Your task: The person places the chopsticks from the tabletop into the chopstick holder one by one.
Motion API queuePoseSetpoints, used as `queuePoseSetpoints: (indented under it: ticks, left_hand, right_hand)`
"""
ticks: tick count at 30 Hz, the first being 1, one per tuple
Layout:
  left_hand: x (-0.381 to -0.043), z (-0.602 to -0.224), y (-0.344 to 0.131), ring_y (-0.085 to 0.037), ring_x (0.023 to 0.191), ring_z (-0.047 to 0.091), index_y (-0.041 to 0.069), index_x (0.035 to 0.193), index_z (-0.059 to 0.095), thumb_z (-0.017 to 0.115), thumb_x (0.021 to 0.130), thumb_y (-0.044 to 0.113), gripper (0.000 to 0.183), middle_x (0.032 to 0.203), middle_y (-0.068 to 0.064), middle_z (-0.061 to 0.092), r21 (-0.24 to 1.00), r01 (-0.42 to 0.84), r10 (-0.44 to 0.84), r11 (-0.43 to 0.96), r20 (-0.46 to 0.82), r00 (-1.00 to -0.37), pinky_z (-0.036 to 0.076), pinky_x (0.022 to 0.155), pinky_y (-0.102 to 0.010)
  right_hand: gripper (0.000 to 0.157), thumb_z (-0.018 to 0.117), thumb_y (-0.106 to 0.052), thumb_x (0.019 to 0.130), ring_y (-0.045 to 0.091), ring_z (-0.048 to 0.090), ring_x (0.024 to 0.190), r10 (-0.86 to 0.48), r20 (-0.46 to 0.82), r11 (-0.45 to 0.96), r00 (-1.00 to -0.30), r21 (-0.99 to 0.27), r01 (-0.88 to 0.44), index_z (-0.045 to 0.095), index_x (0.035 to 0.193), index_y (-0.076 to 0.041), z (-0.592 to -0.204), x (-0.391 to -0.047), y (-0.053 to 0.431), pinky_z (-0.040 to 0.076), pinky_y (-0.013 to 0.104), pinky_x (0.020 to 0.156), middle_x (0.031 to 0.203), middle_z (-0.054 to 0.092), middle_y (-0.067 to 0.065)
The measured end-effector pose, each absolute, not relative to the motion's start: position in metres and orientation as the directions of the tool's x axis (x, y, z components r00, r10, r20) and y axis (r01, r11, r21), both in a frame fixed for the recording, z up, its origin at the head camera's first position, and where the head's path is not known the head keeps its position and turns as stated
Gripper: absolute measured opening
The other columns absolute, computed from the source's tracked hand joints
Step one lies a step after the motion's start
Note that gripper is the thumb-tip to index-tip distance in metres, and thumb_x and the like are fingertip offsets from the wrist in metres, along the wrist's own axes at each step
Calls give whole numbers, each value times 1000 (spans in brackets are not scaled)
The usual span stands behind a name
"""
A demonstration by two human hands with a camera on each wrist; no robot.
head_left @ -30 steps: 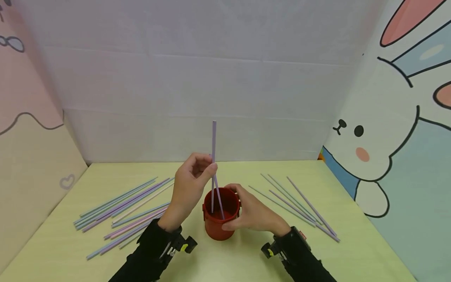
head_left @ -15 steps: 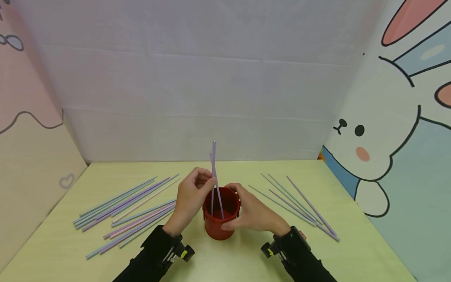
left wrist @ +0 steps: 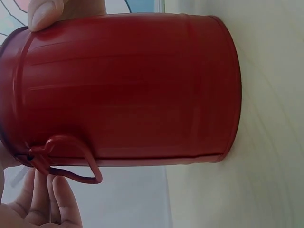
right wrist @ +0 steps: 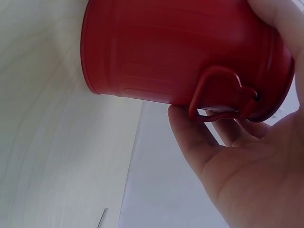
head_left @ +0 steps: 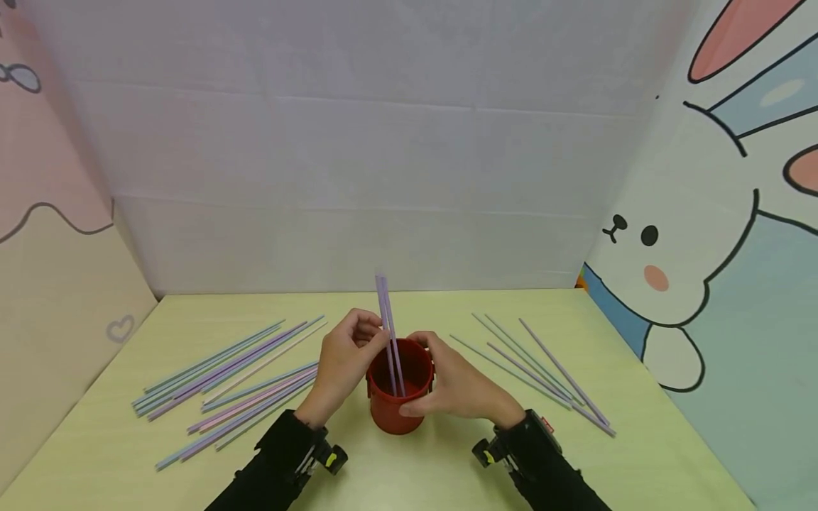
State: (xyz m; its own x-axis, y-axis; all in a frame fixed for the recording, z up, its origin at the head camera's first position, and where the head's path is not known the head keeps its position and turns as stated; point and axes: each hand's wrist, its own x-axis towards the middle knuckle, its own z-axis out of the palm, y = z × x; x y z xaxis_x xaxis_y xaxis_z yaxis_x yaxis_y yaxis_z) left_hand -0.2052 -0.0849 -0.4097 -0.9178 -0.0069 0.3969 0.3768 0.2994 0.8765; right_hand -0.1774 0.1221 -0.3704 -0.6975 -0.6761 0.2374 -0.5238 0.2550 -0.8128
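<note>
A small red metal bucket (head_left: 396, 417) stands upright on the table. My right hand (head_left: 456, 387) grips it from the right, thumb at the near side and fingers behind; in the right wrist view some fingers (right wrist: 190, 133) show past the side handle (right wrist: 194, 102). Over the rim's left side, my left hand (head_left: 345, 358) pinches a thin purple stick (head_left: 381, 301) between thumb and fingers. Its lower end is inside the bucket. Beside it leans another purple stick (head_left: 398, 362), nearly parallel. The left wrist view has the bucket in front of part of my left hand (left wrist: 45, 204).
Several blue, purple, pink and cream sticks (head_left: 224, 369) lie in a loose spread on the left of the table (head_left: 396, 482). A smaller group of green and purple sticks (head_left: 562, 376) lies to the right. A pale wall (head_left: 358, 142) rises behind the table.
My left hand has come down, lowering its purple stick into the bucket. The two sticks crossed before and now lean side by side. My right hand keeps its grip on the bucket.
</note>
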Motion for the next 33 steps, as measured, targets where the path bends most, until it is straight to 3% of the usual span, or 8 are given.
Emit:
queuePoseSetpoints:
  ticks: [8,11,16,20,25,33]
  left_hand:
    - [-207,-400,-94,-7,78,59,20,101,60,71,87,30,20,85,7,63,807,458,15,373,488,-873,54,72,-29]
    - [-205,-390,-99,-5,78,58,20,100,61,71,88,27,17,87,10,62,740,530,103,414,541,-835,54,71,-28]
    - [-196,-372,-106,-3,83,57,22,100,61,70,89,24,14,91,15,61,612,623,238,486,594,-769,53,74,-29]
    - [-189,-365,-112,-5,85,56,24,99,61,68,90,27,12,92,16,59,546,648,290,530,601,-744,52,74,-31]
    - [-180,-365,-125,-1,84,53,30,98,60,69,88,29,13,92,19,58,470,661,337,586,600,-726,51,72,-29]
    - [-169,-376,-152,-2,82,52,31,97,62,71,86,28,14,90,23,56,424,632,347,649,575,-741,50,70,-30]
  right_hand:
    - [81,83,-10,72,36,51,111,-671,247,245,-699,-816,-524,32,134,1,-372,-178,122,49,50,88,124,52,17]
    - [84,84,-14,72,34,51,112,-674,232,262,-701,-813,-521,31,136,0,-376,-182,124,49,49,88,125,52,14]
    - [91,84,-31,73,21,47,117,-662,177,414,-728,-724,-552,28,143,-13,-380,-190,144,46,45,93,134,45,0]
    - [70,78,-25,81,16,48,115,-626,180,520,-759,-629,-578,39,138,-15,-369,-190,178,46,43,94,131,47,-3]
    - [42,73,-14,85,16,56,97,-581,186,639,-792,-498,-586,54,123,-12,-362,-185,228,51,40,83,113,57,0]
    - [27,74,-6,80,17,54,77,-517,150,784,-843,-314,-536,63,104,-8,-377,-179,280,48,31,66,90,58,1]
